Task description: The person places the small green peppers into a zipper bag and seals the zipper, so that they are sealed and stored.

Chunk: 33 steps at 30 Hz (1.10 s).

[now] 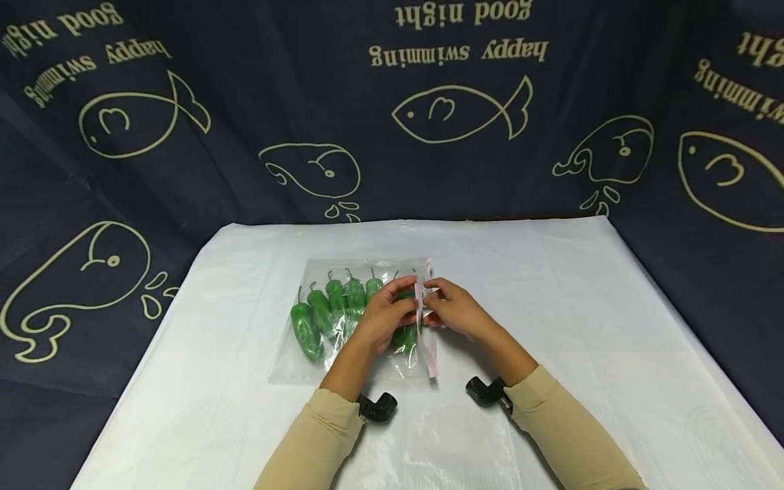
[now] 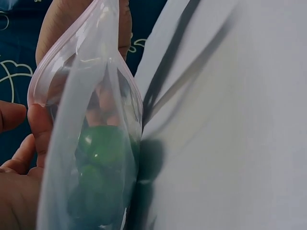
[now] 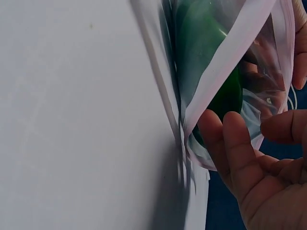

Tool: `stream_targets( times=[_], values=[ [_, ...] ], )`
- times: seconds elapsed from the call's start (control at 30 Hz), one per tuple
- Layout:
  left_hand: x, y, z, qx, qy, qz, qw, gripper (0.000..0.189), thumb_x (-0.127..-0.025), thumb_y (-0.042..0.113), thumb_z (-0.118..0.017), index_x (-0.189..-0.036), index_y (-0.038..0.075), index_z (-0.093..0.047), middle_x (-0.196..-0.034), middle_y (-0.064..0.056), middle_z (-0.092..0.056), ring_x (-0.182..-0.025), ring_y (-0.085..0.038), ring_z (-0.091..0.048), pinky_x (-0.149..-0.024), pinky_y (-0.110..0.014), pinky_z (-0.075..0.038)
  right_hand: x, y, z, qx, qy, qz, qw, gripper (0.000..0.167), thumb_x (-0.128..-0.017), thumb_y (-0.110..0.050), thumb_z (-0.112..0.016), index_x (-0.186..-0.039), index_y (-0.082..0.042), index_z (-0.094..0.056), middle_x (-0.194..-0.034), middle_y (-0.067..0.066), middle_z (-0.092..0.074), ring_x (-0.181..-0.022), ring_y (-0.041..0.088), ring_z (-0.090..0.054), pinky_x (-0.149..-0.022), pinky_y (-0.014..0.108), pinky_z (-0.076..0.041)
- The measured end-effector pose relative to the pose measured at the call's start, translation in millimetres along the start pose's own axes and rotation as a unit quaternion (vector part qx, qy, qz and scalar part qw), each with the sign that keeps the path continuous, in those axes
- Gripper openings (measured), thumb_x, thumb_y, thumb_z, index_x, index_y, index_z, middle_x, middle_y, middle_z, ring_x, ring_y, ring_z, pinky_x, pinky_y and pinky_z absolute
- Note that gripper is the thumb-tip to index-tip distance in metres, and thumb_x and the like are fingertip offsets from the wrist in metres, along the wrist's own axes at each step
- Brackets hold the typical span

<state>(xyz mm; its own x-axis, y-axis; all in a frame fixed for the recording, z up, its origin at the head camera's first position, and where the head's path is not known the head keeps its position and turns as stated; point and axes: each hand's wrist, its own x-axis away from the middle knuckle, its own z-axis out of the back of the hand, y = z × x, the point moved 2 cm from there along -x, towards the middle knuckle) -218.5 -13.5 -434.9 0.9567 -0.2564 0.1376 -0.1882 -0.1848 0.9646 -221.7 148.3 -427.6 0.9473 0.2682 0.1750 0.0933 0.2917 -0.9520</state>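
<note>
A clear zip bag (image 1: 284, 371) with a pink-edged mouth lies on the table, holding several green peppers (image 1: 306, 330) side by side. My left hand (image 1: 382, 313) reaches over the bag and holds its mouth edge between thumb and finger; the exact contact is partly hidden. Facing it, my right hand (image 1: 456, 309) has its fingertips at the same mouth, with thumb and fingers apart in the right wrist view. The pink-edged strip (image 3: 230, 52) bulges away from the other side, so the mouth gapes. Behind the film, a green pepper (image 2: 100, 143) shows in the left wrist view.
White sheeting (image 1: 551, 286) covers the table. Another clear plastic piece (image 1: 462, 435) lies flat near the front, between my forearms. A dark blue printed cloth (image 1: 343, 102) hangs behind the table and at both sides. Each wrist wears a black camera mount (image 1: 378, 407).
</note>
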Motion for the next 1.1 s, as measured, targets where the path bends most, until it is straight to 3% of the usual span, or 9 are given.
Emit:
stream_targets(
  times=[0.3, 0.57, 0.8, 1.1],
  values=[
    [1.4, -1.4, -4.0, -0.039, -0.005, 0.003, 0.9992, 0.060, -0.087, -0.002, -0.058, -0.146, 0.004, -0.045, -0.137, -0.014, -0.054, -0.081, -0.016, -0.062, -0.069, -0.026, -0.057, 0.8, 2.9, 4.7, 0.008, -0.008, 0.013, 0.9998, 0.042, -0.100, -0.008, -0.053, -0.139, 0.004, -0.044, -0.107, 0.020, -0.062, -0.086, 0.030, -0.069, -0.076, 0.040, -0.060],
    [2.3, -5.3, -6.2, -0.054, -0.022, 0.003, 0.9983, 0.065, -0.086, -0.007, -0.050, -0.150, 0.002, -0.037, -0.140, -0.016, -0.053, -0.078, -0.016, -0.061, -0.069, -0.024, -0.055, 0.1, 6.5, 13.2, 0.021, 0.015, 0.015, 0.9995, 0.038, -0.099, -0.008, -0.056, -0.135, 0.003, -0.049, -0.110, 0.022, -0.061, -0.090, 0.033, -0.069, -0.077, 0.041, -0.060],
    [1.8, -7.5, -7.4, -0.091, -0.042, -0.001, 0.9950, 0.065, -0.089, -0.011, -0.045, -0.151, 0.002, -0.034, -0.143, -0.019, -0.050, -0.082, -0.016, -0.061, -0.078, -0.029, -0.056, -0.2, 5.0, 17.1, 0.084, 0.045, 0.046, 0.9944, 0.037, -0.099, -0.013, -0.056, -0.133, 0.001, -0.054, -0.111, 0.018, -0.061, -0.083, 0.025, -0.067, -0.068, 0.034, -0.057],
    [1.4, -5.7, -6.7, -0.063, -0.048, 0.013, 0.9968, 0.065, -0.090, -0.011, -0.047, -0.152, 0.002, -0.033, -0.143, -0.019, -0.050, -0.083, -0.016, -0.062, -0.076, -0.026, -0.055, -1.6, 6.3, 14.3, 0.051, 0.031, 0.041, 0.9974, 0.038, -0.096, -0.008, -0.058, -0.131, 0.005, -0.052, -0.103, 0.019, -0.063, -0.080, 0.026, -0.069, -0.070, 0.038, -0.060]
  ],
)
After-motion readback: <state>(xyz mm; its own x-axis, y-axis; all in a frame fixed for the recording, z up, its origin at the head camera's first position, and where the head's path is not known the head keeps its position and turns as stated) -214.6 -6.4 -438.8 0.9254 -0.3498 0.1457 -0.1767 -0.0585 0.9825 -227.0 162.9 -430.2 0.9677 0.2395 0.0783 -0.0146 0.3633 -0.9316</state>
